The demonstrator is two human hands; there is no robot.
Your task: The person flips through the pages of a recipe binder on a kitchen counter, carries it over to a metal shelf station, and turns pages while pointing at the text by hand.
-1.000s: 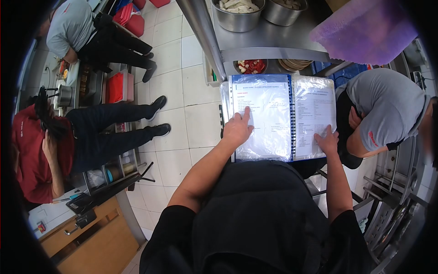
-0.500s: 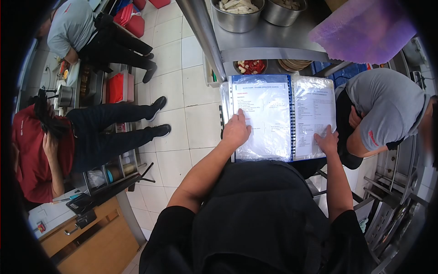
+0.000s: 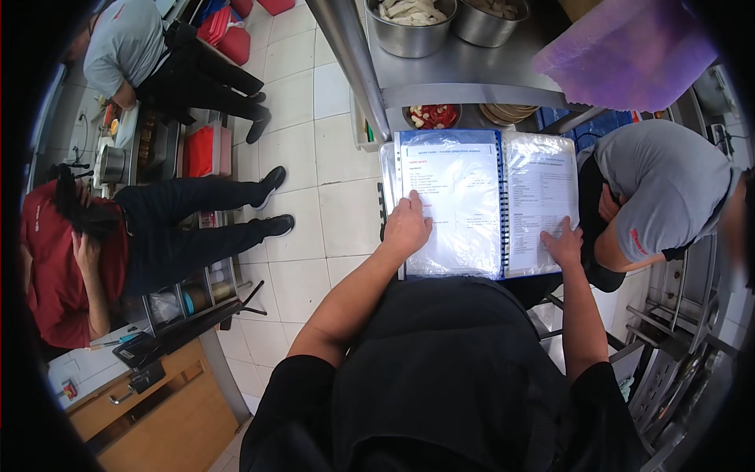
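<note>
A ring binder of printed sheets in clear plastic sleeves (image 3: 464,244) lies open in front of me, black rings running down its middle. My left hand (image 3: 407,226) rests at the left edge of the left page, fingertips touching the sleeve below a block of printed lines. On the lower part of the right page lies my right hand (image 3: 563,242), fingers spread over the printed table. Neither hand grips anything. The plastic throws glare over parts of both pages.
Beyond the binder, a steel shelf (image 3: 464,67) carries two metal pots (image 3: 413,31). Under it sit a bowl of red and pale pieces (image 3: 434,116) and stacked plates (image 3: 507,112). One person in grey (image 3: 661,181) sits at right; two people stand at left. A purple sheet (image 3: 629,51) hangs upper right.
</note>
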